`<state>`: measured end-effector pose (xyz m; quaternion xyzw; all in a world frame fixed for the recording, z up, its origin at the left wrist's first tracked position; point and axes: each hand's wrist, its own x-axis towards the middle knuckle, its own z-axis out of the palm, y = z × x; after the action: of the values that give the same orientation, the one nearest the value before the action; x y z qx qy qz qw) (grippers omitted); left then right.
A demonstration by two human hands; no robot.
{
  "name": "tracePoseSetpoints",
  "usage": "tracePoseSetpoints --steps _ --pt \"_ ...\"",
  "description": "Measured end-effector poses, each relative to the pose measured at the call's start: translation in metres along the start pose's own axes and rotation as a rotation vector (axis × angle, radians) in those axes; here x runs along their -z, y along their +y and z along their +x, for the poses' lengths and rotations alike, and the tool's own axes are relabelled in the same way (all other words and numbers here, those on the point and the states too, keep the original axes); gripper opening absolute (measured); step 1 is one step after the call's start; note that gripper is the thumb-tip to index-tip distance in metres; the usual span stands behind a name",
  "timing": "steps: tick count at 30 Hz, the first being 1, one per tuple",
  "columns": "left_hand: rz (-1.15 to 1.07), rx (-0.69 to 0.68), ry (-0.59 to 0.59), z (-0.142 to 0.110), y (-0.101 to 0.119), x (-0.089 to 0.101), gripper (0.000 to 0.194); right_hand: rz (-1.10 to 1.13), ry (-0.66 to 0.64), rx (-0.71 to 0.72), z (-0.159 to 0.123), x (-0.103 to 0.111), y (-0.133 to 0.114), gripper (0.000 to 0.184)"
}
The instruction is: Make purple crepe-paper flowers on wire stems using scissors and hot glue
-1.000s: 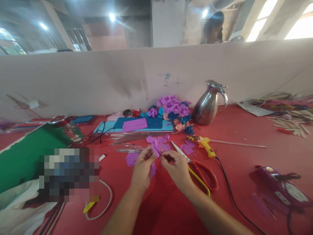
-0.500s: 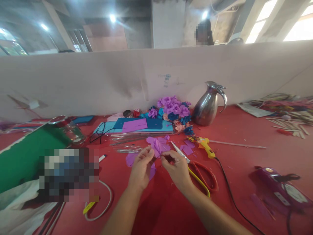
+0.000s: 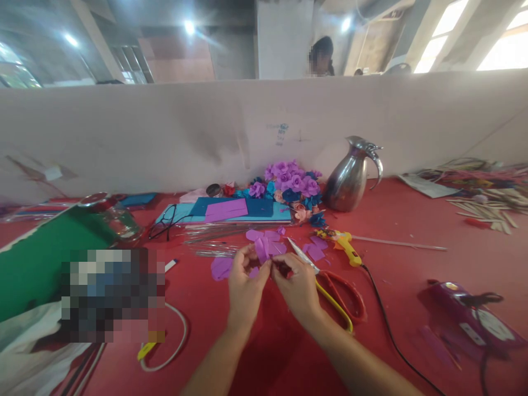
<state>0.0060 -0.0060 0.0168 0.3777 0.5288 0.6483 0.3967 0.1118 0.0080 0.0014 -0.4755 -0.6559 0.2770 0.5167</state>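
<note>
Both of my hands meet over the red table. My left hand pinches a small purple paper petal piece that sticks up between the two hands. My right hand is closed with its fingertips against the same piece from the right. More purple petals lie flat on the table just beyond and left of my hands. Red-handled scissors lie right beside my right hand, blades pointing up-left.
A yellow glue gun with a black cord, a steel jug, a heap of paper flowers, stacked coloured sheets, eyeglasses, a green board, a purple device. Another person stands behind the partition.
My hands have drawn closer together around the purple piece, the left hand shifting right. The person behind the partition has moved left.
</note>
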Motion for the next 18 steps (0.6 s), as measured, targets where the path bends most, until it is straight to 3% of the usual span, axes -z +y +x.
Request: tracePoseSetpoints --steps 18 --pt "0.090 -0.036 0.010 -0.0008 0.0055 0.0025 0.039 0.370 -0.014 -0.212 0.0021 -0.0039 -0.0056 0.011"
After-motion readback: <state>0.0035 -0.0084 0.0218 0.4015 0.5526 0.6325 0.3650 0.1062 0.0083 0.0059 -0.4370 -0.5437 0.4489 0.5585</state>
